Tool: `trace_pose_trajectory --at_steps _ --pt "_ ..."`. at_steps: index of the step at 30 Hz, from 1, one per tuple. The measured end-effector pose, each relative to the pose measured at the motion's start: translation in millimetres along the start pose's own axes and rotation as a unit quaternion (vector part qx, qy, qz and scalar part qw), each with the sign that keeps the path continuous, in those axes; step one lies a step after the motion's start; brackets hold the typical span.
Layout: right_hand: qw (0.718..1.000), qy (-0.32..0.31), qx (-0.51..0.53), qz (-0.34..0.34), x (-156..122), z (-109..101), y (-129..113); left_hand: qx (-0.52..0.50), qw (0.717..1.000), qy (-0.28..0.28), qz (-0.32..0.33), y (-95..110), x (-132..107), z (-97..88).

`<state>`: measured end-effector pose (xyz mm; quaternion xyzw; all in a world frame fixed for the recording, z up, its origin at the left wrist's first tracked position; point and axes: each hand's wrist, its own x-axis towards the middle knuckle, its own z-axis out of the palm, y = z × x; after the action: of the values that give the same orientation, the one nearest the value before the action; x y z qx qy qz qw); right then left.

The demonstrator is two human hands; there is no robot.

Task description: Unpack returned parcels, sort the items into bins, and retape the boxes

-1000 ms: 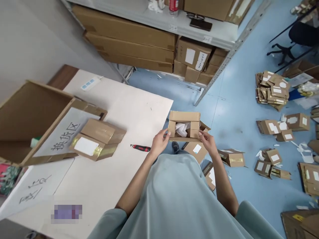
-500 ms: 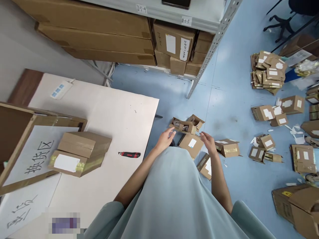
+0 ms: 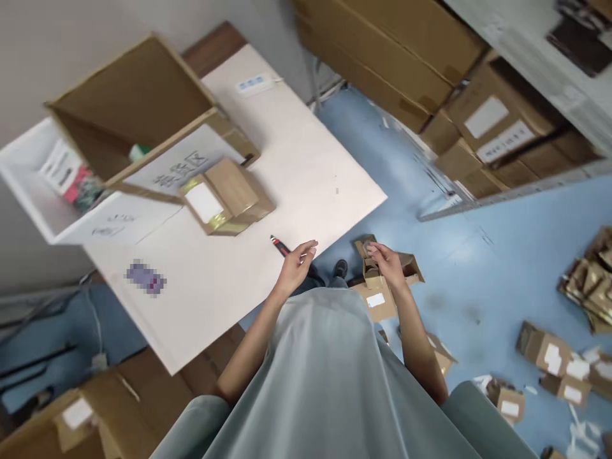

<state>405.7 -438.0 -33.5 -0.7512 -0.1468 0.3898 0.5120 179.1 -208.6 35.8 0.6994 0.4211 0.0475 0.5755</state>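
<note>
My left hand (image 3: 295, 269) hovers by the front edge of the white table (image 3: 229, 312), fingers loosely bent and apart, holding nothing. Just beyond it lies a black and red utility knife (image 3: 280, 245), partly covered by the hand. My right hand (image 3: 388, 266) is in the air, fingers slightly curled and nothing visible in them. Below it on the floor, an opened cardboard box (image 3: 412, 266) sits above another carton (image 3: 377, 301) with a white label. A closed cardboard box (image 3: 234, 194) with yellow tape stands on the table.
A large open carton (image 3: 138, 95) and a white bin (image 3: 29, 185) stand at the table's far left. A power strip (image 3: 255, 84) lies at the back. Boxes fill the metal shelf (image 3: 516, 191). Cartons (image 3: 549, 350) and paper scraps litter the blue floor at right.
The view has turned left, bringing more of the table and the white bin into sight. My left hand is now over the table edge near the knife; my right hand stays raised.
</note>
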Motion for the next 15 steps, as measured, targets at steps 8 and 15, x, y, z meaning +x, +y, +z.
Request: trace_pose_trajectory --at_steps 8,15 --pt "0.975 -0.197 -0.073 -0.074 76.5 136.3 -66.4 -0.104 0.975 0.193 -0.047 -59.9 -57.2 -93.3" --pt "0.935 -0.295 -0.123 -0.152 85.2 285.9 -110.1 -0.183 0.935 0.291 -0.085 -127.1 -80.1 -164.7"
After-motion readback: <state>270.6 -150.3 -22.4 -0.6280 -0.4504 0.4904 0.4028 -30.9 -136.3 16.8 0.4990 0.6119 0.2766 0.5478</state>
